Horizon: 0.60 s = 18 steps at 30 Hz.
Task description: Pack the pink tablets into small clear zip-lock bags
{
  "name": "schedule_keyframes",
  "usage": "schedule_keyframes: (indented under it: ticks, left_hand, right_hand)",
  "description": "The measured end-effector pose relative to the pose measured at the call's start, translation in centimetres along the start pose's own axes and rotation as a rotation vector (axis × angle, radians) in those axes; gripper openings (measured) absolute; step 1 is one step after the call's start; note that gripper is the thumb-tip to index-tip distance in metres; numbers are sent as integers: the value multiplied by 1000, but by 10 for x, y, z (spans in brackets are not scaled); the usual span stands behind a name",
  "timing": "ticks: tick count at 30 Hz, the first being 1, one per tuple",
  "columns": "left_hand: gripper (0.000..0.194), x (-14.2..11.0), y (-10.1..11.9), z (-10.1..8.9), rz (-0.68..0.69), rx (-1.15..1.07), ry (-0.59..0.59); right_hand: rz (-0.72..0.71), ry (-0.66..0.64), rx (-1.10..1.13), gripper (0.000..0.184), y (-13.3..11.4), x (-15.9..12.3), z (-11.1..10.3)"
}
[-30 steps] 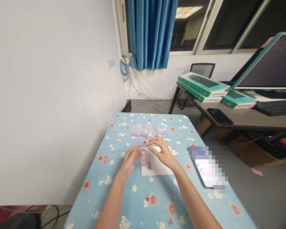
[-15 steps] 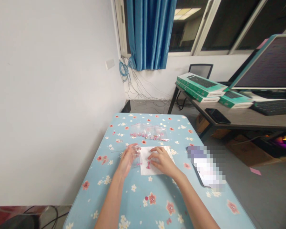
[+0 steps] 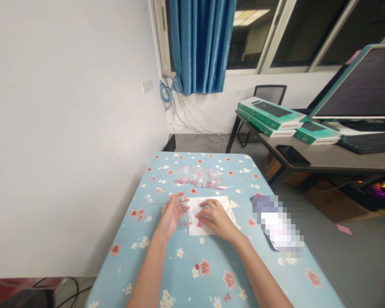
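While your left hand [image 3: 173, 214] sits just off the paper [image 3: 195, 231] at 9 o'clock, its fingers curl loosely, about half closed, around a clear bag [image 3: 180, 223]. The bag's lower part reaches the paper's near-left edge, and a few pink beads show there; whether they lie in it or under it, you cannot tell from this view.

Your right hand [image 3: 218, 220] comes over the paper from 4 o'clock, palm down, fingers bent and slightly spread. Its fingertips are at the small cluster of pink beads [image 3: 199, 223] on the paper, left of its middle; whether they pinch one, you cannot tell.

Beyond the paper, at 12 o'clock, more clear bags [image 3: 201, 176] lie in a row, with pink beads in them. At 3 o'clock from your right hand, a phone [image 3: 271, 220], partly pixelated, rests on the flowered table [image 3: 154, 265]. Off the table at 2 o'clock, a desk [image 3: 327, 156] bears green boxes [image 3: 272, 117], a monitor [image 3: 365, 85] and a dark phone [image 3: 292, 155].
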<state>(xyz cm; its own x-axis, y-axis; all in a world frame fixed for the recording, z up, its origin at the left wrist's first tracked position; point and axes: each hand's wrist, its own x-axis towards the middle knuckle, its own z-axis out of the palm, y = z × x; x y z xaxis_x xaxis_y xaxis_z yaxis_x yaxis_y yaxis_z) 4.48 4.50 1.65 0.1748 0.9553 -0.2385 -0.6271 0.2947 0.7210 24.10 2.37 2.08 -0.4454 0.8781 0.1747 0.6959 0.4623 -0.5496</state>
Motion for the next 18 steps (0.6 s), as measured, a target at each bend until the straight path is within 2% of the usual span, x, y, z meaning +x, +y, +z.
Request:
schedule_keyframes:
  ticks: [12, 18]
  left_hand:
    - [40, 1, -2, -3, -12, 41, -7]
    - [43, 0, -2, -2, -5, 80, -12]
  right_hand:
    - [0, -14, -28, 12, -2, 0, 0]
    - [5, 20, -11, 10, 0, 1, -1]
